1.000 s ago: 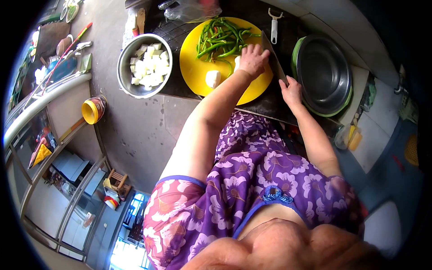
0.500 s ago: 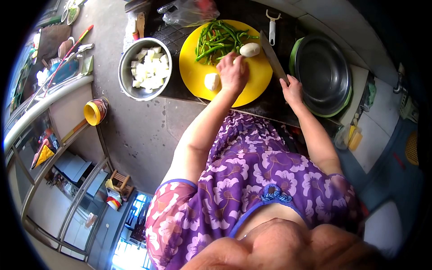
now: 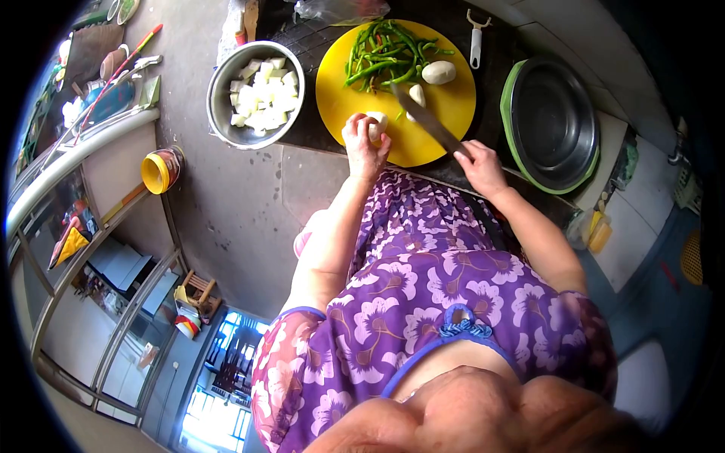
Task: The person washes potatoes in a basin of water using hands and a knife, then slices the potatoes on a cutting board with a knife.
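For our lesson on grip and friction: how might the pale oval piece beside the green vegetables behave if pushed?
The pale oval piece would probably roll or rock, given its rounded sides. It may be slippery, as its surface looks smooth. Its plump shape on the yellow board suggests firmness, not floppiness.

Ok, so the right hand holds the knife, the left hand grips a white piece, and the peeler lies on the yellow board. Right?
No: the peeler lies off the yellow board, on the dark counter beside it, as the head view shows. The right hand holds the knife, and the left hand grips a white piece.
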Motion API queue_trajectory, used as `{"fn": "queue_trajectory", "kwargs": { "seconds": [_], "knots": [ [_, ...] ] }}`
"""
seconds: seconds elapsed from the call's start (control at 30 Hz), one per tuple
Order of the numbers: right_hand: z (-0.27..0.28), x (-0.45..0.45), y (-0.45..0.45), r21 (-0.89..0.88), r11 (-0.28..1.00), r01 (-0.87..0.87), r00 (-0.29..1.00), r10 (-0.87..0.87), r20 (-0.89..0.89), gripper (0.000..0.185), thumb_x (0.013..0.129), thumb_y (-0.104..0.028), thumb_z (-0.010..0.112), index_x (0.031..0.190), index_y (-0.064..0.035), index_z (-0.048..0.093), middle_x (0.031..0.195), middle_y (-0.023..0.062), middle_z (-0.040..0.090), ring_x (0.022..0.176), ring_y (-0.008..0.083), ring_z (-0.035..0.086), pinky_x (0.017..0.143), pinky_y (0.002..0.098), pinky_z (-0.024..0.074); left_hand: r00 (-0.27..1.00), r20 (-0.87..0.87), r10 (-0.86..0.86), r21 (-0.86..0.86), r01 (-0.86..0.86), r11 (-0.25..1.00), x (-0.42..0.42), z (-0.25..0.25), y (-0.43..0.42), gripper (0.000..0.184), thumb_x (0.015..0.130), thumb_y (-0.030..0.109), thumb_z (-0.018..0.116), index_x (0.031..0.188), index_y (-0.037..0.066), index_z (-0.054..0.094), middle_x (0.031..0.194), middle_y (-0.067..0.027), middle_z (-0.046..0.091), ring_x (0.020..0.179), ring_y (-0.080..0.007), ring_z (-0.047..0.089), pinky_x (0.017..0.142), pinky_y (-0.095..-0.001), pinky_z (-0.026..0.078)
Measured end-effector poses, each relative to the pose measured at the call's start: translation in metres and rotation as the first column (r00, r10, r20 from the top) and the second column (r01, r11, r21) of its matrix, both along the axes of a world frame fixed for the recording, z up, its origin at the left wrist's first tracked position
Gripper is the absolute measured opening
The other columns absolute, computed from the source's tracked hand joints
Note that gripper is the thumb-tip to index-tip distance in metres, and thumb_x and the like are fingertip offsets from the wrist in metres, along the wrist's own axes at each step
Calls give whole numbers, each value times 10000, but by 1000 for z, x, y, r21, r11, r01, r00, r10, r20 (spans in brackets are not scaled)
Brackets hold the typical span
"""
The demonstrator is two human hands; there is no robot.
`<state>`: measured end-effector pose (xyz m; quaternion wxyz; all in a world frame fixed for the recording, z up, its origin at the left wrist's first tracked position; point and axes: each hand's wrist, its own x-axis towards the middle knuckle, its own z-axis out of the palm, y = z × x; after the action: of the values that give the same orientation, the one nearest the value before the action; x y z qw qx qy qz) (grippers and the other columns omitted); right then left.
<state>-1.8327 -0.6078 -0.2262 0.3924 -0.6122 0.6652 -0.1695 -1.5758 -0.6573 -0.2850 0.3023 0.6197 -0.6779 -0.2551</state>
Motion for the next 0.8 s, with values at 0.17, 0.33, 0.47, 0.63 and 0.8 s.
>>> {"fn": "queue_trajectory", "kwargs": {
  "seconds": [0.17,0.33,0.47,0.63,0.8],
  "knots": [
    [-9,3,4,64,998,5,996,0,-87,191,891,-164,580,1011,-30,643,940,151,624,878,378,612,746,439,496,997,-51,-57,-9,56,998,5,0,8,350,686,95,675,1017,51,571,1137,-173,533,1053,-371,502,930,-437,420],
    [3,2,1,82,997,3,997,4,-83,197,893,-165,579,1026,-31,636,967,152,628,884,384,611,748,443,495,991,-71,-111,-45,108,993,2,2,15,340,680,69,678,1006,54,581,1106,-162,551,1049,-364,512,931,-429,426],
    [-5,6,-4,150,987,-61,995,73,-71,206,892,-174,581,1035,-36,634,967,155,631,888,377,616,761,446,497,986,-30,-162,-59,160,985,-1,-1,20,326,681,42,685,993,65,596,1097,-142,566,1048,-352,522,921,-429,436],
    [-9,4,-1,48,999,5,986,3,-168,213,918,-171,542,1057,-32,625,1026,145,625,918,375,617,786,454,501,972,33,-234,-163,236,958,-4,2,20,286,727,20,688,995,84,613,1090,-113,592,1030,-331,543,909,-423,442],
    [33,18,-5,77,950,-304,920,314,-235,295,926,-116,493,1206,-36,536,1040,141,609,839,368,642,750,456,525,957,93,-276,-190,289,938,-4,-9,23,246,795,8,621,1037,51,616,1128,-123,593,1042,-333,547,917,-415,433]
  ]
}}
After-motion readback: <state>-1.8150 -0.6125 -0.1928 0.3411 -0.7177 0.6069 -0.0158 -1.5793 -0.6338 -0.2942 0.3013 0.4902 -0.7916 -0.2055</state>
